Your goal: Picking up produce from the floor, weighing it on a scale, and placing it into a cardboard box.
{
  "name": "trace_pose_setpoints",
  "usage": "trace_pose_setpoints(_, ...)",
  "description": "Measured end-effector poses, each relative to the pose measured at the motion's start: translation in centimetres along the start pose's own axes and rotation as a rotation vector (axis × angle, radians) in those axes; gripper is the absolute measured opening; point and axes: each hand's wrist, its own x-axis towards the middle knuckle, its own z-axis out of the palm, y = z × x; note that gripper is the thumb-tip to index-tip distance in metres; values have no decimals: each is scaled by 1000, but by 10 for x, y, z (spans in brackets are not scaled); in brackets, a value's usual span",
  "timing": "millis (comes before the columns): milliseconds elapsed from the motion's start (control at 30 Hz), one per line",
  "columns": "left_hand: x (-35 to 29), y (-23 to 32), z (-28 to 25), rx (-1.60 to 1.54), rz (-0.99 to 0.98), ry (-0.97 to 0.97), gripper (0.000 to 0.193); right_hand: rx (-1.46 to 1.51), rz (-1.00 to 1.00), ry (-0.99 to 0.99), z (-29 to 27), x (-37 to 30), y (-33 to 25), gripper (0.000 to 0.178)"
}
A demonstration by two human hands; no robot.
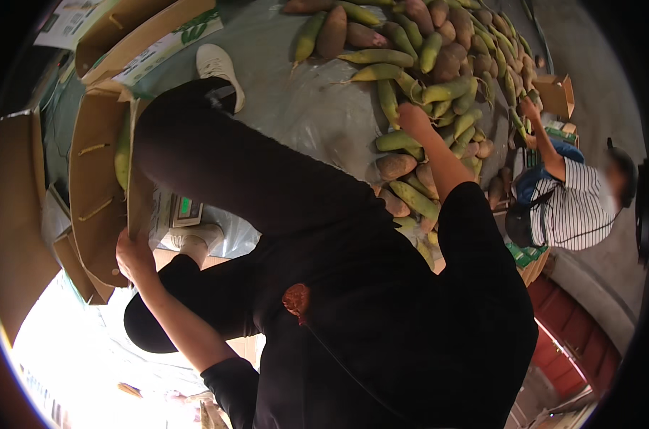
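My right hand (414,120) reaches into a big heap of radishes, its fingers curled against a long green radish (387,100) at the heap's near edge. The fingertips are partly hidden there. Over on the left, my left hand (133,257) has its fingers wrapped on the edge of an open cardboard box (95,171). Inside that box shows part of a green radish (123,156). A small scale with a lit green display (187,207) stands beside the box, near my shoe.
Thick brownish-pink radishes (396,166) lie mixed among the green ones. More cardboard boxes (145,36) stand at the far left. At the right, a person in a striped shirt (578,204) bends toward the heap, near another carton (555,95). Plastic sheeting (289,93) covers the floor.
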Motion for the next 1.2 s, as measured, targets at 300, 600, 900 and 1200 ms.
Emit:
trace_pose_setpoints(300,6,-7,15,-10,84,39,27,687,950,-456,69,-116,63,21)
trace_pose_setpoints(600,22,-2,34,-89,126,-11,28,464,725,-217,111,-107,123,31)
trace_pose_setpoints(900,-1,8,-3,50,-80,7,27,-239,342,-337,37,-40,79,65)
trace_pose_setpoints(1200,-4,4,-2,37,-163,-28,26,-557,277,-508,26,-37,43,66)
